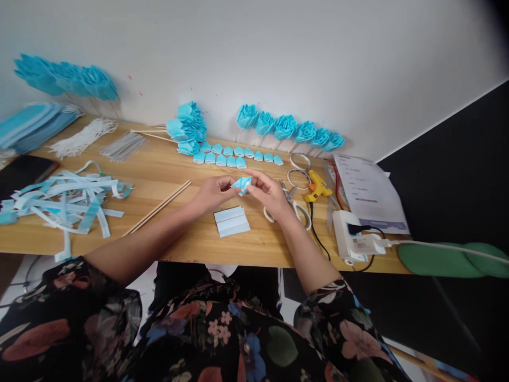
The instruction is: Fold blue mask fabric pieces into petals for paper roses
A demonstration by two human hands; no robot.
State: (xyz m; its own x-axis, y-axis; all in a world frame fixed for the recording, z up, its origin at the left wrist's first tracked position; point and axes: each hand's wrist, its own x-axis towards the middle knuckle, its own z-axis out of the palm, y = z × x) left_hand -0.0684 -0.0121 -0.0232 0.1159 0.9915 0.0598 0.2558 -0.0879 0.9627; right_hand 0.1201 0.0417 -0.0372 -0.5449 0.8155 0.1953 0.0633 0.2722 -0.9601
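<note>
Above the middle of the bench (270, 252), a small folded blue piece (242, 183) is pinched by the fingertips of both hands, the left hand (214, 192) and the right hand (271, 192) being held close together around it. Below it, a pale pleated sheet (231, 221) is laid flat. By the right wrist, scissors (293, 203) are partly covered; just beyond, a yellow glue gun (317, 187) is placed beside two rings (300, 170). Farther back, similar folded pieces (229, 161) are set in two rows, behind which six blue flowers (284, 127) are propped against the wall (238, 48). On the left, two wooden sticks (159, 207) are laid near a heap of cut strips (79, 201), with white cords (84, 137), grey strips (122, 147) and stacked blue masks (37, 124) kept behind. At the far right, a power strip (345, 244) is partly surrounded by cables, and printed paper (369, 185) is seen behind it.
</note>
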